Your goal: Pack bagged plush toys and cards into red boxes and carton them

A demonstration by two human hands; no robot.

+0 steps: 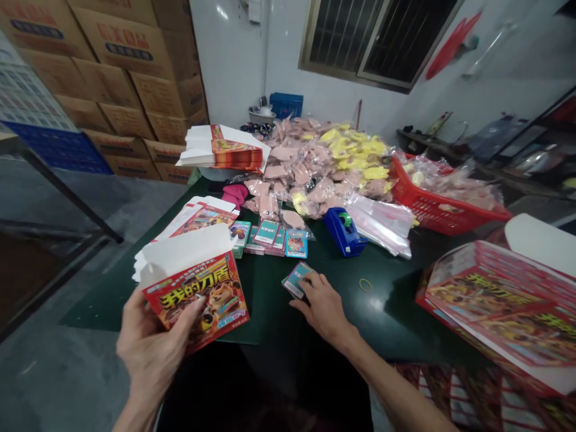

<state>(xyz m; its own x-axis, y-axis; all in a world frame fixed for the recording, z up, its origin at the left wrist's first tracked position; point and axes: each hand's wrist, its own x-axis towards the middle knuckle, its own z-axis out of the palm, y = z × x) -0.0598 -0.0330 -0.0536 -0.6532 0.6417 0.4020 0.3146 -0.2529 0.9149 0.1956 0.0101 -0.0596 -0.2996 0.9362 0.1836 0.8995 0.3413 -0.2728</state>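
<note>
In my left hand is a red printed box (207, 300) with a dog picture, its white flap standing up; the fingers of my left hand (155, 339) are closed around it. My right hand (324, 303) reaches over the dark green table, its fingertips touching a small stack of teal-backed cards (296, 279). The thumb is spread apart from the fingers, just below the cards. Beyond, more card piles (266, 234) lie in a row, with an orange-and-blue card (297, 245) at the right end. A yellow rubber band (365, 285) lies to the right of my right hand.
A blue tape dispenser (344, 233) stands beside clear plastic bags (382, 225). Bagged pink and yellow items (310, 162) are heaped behind. Flat red cartons (238, 157) are stacked back left. A red basket (450, 213) and a large display box (499, 300) occupy the right side.
</note>
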